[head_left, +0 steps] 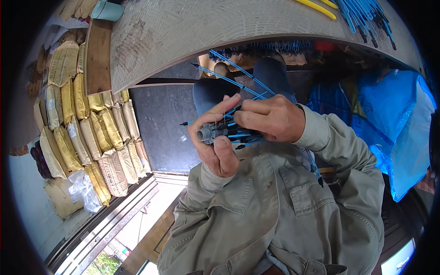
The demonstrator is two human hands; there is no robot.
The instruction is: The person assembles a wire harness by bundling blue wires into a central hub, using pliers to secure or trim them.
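Observation:
In front of my chest, my left hand (215,146) is closed around a grey plastic fitting (206,134) with a threaded open end. Several thin blue tubes with black tips (238,135) stick out around the fitting's body. My right hand (273,118) is pinched beside it, its fingertips over the fitting's far side. Long blue tubes (229,79) run through or under the right hand, crossing beyond it, and black-tipped ends (316,170) show below the right wrist. The right fingers hide exactly which tube they grip.
A worktop (197,27) curves across the far side, holding blue tubes (366,18) and yellow curved pieces (318,8). Brown and yellow packages (91,123) are stacked at left, near a dark panel (165,128). Blue plastic sacks (389,123) stand at right. My knees are beneath the worktop.

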